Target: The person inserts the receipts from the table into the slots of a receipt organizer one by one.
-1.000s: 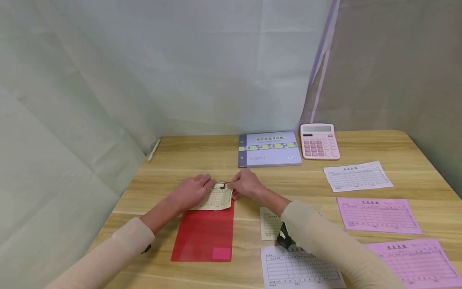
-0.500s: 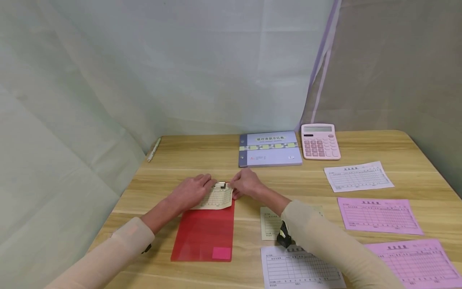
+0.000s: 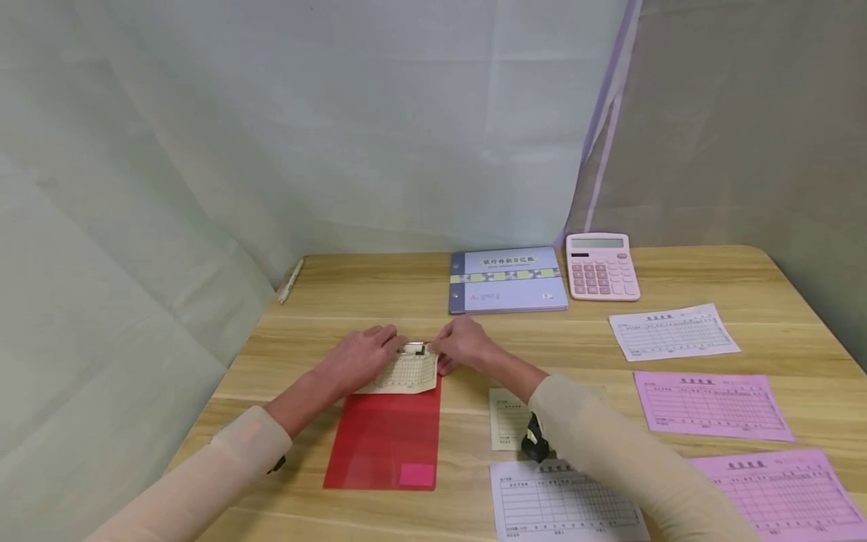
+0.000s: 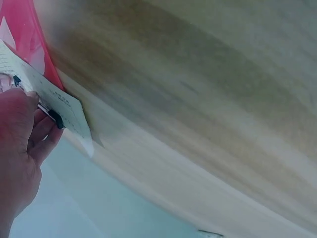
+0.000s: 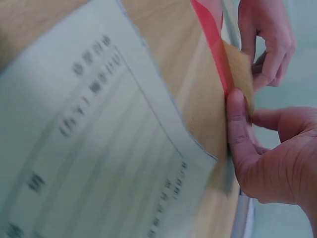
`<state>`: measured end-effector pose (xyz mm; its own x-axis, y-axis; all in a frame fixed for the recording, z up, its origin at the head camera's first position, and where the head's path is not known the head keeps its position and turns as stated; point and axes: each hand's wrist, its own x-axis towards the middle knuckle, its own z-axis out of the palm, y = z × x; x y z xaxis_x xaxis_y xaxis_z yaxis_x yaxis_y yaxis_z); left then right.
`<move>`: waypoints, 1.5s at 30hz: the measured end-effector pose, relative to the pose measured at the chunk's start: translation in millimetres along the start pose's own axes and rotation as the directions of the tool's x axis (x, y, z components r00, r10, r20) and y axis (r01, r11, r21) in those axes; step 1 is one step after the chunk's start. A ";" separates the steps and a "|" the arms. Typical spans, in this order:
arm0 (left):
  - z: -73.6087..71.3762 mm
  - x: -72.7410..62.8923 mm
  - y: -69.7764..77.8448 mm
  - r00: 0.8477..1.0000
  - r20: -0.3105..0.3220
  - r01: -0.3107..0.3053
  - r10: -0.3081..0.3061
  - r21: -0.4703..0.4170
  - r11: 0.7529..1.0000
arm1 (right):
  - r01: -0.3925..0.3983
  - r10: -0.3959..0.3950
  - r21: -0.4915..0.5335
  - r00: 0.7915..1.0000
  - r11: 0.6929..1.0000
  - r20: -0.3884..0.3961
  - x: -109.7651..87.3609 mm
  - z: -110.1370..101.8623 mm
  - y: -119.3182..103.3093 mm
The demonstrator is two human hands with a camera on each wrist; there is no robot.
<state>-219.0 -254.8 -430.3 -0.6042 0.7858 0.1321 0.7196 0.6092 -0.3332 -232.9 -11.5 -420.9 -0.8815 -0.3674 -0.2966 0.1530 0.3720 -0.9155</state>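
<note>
A pale yellow printed paper form [image 3: 412,373] lies across the top of a flat, translucent red plastic clipboard [image 3: 386,444], its long axis running nine to three, its right edge curling slightly. At its twelve o'clock sits a silver metal clip [image 3: 412,348]; whether the form's top edge is under it, I cannot tell. The left hand [image 3: 359,357], between nine and ten, covers the form's left end, its grip closed around the clip, thumb on top. The right hand [image 3: 463,345], between two and three, pinches the form's upper right corner, thumb and forefinger together on the paper. Both hands touch the form, so neither is nearer. On the wood-grain surface [image 3: 372,293], a blue-violet ledger [image 3: 508,280] lies between one and two, and a pink calculator [image 3: 603,267] at two.
</note>
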 end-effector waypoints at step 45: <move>-4.3 1.1 1.5 0.993 -0.015 0.113 -0.117 -0.162 0.980 | 0.233 -0.235 -0.161 0.972 0.959 0.008 -8.0 -63.7 9.8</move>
<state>-217.2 -252.6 -426.6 -0.6790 0.7107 0.1840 0.6926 0.7032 -0.1605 -252.9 49.4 -410.1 -0.8893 -0.4512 -0.0750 -0.1310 0.4082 -0.9035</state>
